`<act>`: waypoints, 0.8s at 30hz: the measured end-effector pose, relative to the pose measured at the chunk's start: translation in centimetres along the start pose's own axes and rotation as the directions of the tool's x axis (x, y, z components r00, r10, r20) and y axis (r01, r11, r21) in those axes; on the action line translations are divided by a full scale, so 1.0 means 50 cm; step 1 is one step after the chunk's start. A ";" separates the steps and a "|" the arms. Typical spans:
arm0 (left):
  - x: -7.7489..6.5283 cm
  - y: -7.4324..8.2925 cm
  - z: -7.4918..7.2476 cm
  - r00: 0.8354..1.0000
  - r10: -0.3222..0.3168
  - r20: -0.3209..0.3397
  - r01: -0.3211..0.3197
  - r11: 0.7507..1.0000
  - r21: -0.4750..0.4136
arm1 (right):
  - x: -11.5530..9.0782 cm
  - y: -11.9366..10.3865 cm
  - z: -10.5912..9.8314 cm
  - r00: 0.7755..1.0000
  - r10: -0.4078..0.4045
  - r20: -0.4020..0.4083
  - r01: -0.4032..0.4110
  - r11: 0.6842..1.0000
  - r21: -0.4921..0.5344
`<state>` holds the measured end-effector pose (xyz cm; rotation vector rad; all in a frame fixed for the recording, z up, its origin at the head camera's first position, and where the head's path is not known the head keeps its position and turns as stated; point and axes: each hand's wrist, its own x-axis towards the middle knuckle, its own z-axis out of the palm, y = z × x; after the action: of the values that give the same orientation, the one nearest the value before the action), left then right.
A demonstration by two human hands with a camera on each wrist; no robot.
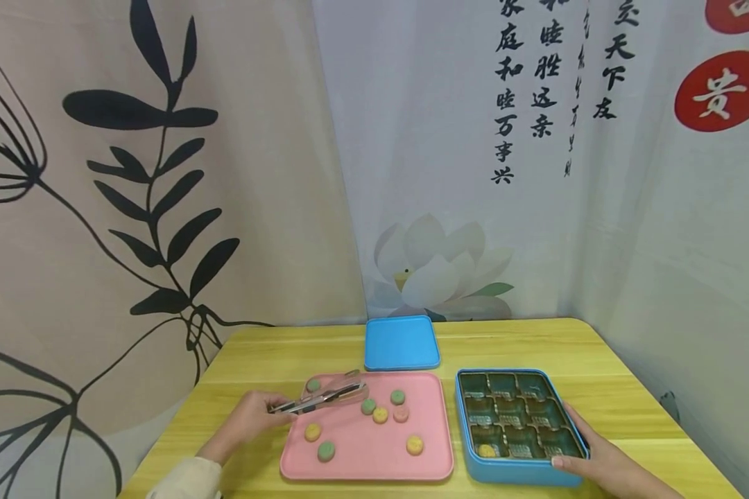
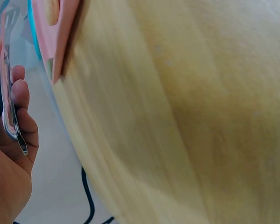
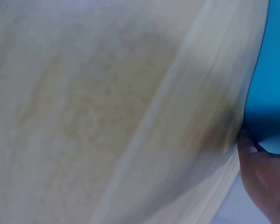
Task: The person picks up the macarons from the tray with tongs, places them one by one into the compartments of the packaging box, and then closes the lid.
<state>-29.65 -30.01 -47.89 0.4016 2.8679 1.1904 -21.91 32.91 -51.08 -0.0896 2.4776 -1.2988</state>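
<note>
My left hand (image 1: 250, 421) grips a pair of metal serving tongs (image 1: 327, 398) with dark grips. The tongs reach over the left part of a pink tray (image 1: 368, 469). On the tray lie several small round cakes: green ones, such as the green cake (image 1: 326, 451), yellow ones, such as the yellow cake (image 1: 415, 444), and one pink cake (image 1: 401, 414). Whether the tongs' tips hold anything cannot be made out. My right hand (image 1: 599, 454) holds the front right corner of a blue box (image 1: 518, 473). Inside its compartmented insert (image 1: 502, 405), a yellow cake (image 1: 486, 450) sits front left.
A blue lid (image 1: 402, 343) lies flat behind the pink tray. Everything stands on a wood-grain table (image 1: 256, 353). A printed curtain (image 1: 274, 173) hangs behind and along the sides. A dark cable (image 2: 87, 196) shows below the table edge in the left wrist view.
</note>
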 end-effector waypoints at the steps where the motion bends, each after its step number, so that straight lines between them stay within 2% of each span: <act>1: -0.001 -0.003 0.001 1.000 0.010 0.002 -0.010 1.000 0.006 | 0.000 0.000 0.000 1.000 -0.004 0.000 0.004 1.000 -0.003; 7: -0.004 -0.020 0.011 0.999 0.037 0.014 -0.038 0.999 0.026 | -0.001 0.000 0.001 1.000 -0.003 -0.002 0.003 1.000 -0.009; 13: -0.008 -0.024 0.019 0.999 0.019 0.043 -0.020 1.000 0.007 | -0.001 0.001 0.001 1.000 0.000 -0.003 0.000 1.000 -0.010; 18: -0.009 -0.028 0.026 0.999 -0.001 0.041 0.000 1.000 0.010 | 0.001 0.002 0.001 1.000 -0.003 0.001 0.003 1.000 0.002; 24: -0.006 -0.033 0.034 0.999 0.013 0.042 -0.014 1.000 0.010 | 0.001 0.000 0.000 1.000 -0.001 0.011 0.001 1.000 0.005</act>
<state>-29.58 -30.02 -50.26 0.4417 2.8409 1.1558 -21.98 32.89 -51.09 -0.0967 2.4656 -1.3021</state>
